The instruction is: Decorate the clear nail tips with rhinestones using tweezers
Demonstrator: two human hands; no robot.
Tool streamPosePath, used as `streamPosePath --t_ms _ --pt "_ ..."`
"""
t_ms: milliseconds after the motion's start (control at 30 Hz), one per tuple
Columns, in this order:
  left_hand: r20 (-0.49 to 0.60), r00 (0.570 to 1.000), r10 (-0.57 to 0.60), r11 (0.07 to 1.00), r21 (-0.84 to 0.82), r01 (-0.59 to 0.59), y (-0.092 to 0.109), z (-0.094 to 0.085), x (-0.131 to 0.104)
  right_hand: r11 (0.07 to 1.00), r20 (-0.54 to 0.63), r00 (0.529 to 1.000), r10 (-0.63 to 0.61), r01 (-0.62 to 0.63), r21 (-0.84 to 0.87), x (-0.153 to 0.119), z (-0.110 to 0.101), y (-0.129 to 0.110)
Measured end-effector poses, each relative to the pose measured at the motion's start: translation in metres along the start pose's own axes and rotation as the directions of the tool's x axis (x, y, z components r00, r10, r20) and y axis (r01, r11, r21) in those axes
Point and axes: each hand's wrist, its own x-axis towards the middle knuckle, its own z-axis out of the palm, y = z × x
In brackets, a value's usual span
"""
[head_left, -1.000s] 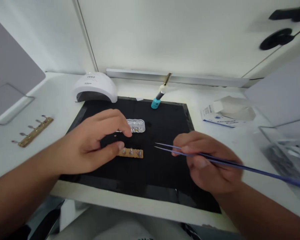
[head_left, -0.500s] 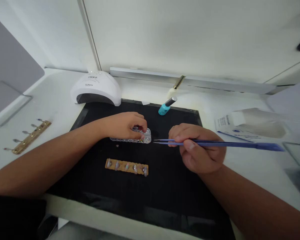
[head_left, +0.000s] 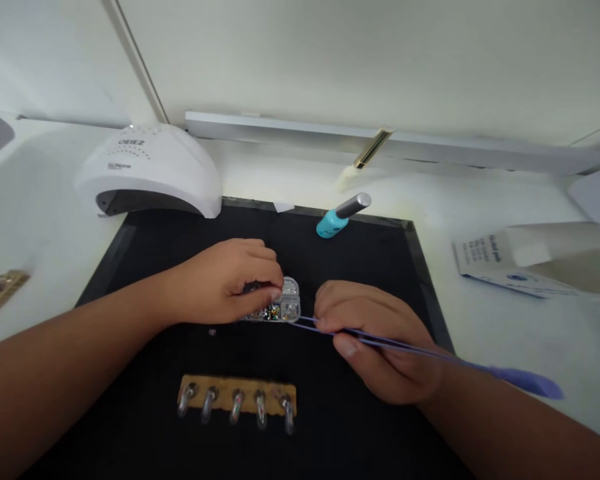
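A clear compartment case [head_left: 291, 308] with small shiny pieces lies on the black mat [head_left: 360, 427]. My left hand [head_left: 230, 280] rests over its left part, thumb and fingers bent on it and hiding much of it. My right hand [head_left: 375, 337], to the right of the case, pinches long blue tweezers [head_left: 525, 381]. Their thin tips reach the case's lower right edge; whether they touch it I cannot tell. Nearer the front lies a gold strip [head_left: 225, 393] holding several clear nail tips. One tiny piece [head_left: 213, 331] sits on the mat below my left wrist.
A white nail lamp [head_left: 155, 163] stands at the back left. Behind the mat's centre are a turquoise polish bottle [head_left: 333, 223] and a gold-capped bottle [head_left: 374, 148]. An open white box [head_left: 505, 263] lies right, another gold strip [head_left: 3, 293] far left.
The view has come closer and shifted. The tweezers' tips have moved from right of the case to its lower right edge. My left hand remains on the case, with more compartments uncovered.
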Motion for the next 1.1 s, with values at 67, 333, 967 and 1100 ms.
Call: streamPosePath --t_ms 67,333,967,1100 --pt "0.008 1.000 0.002 1.000 -0.009 -0.002 0.0004 -0.0008 0.0014 1.000 0.033 0.999 0.001 -0.001 -0.007 0.0011 0.0010 -0.0006" --pt "0.034 0.999 -0.029 0.999 -0.040 0.031 0.0012 -0.0031 0.0024 0.997 0.153 0.986 0.071 -0.069 -0.021 0.0076 0.0034 -0.0029" --pt "0.042 0.998 -0.038 0.996 -0.080 0.041 0.0009 -0.0040 0.0040 0.985 0.171 0.976 0.132 -0.110 -0.132 0.0057 0.0054 -0.0038" --pt "0.057 0.997 -0.044 0.995 -0.083 0.048 0.0007 -0.0048 0.0048 0.987 0.189 0.973 0.132 -0.112 -0.113 0.0071 0.0033 -0.0034"
